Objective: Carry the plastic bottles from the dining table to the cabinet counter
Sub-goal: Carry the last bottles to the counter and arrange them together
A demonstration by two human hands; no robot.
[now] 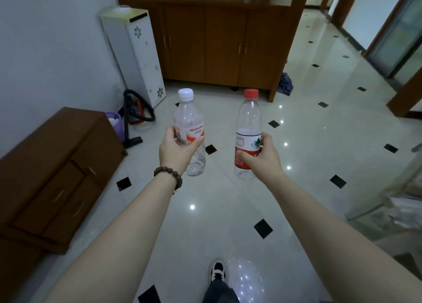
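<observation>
While the wooden cabinet (226, 44) is approached, the white-capped bottle (189, 131) is gripped by the left hand (177, 152) and the red-capped bottle (247, 138) by the right hand (260, 156), both well before the cabinet; both should be kept upright.

— What is surrounding us in this room?
— A glossy white tiled floor with black diamond insets (262, 228) is reflecting ceiling lights. A tall brown wooden cabinet (226, 47) is standing ahead against the plain white wall (45, 51).
— And to the left?
— A low brown wooden drawer unit (57, 170) is sitting there, near a white water dispenser (137, 56).
</observation>
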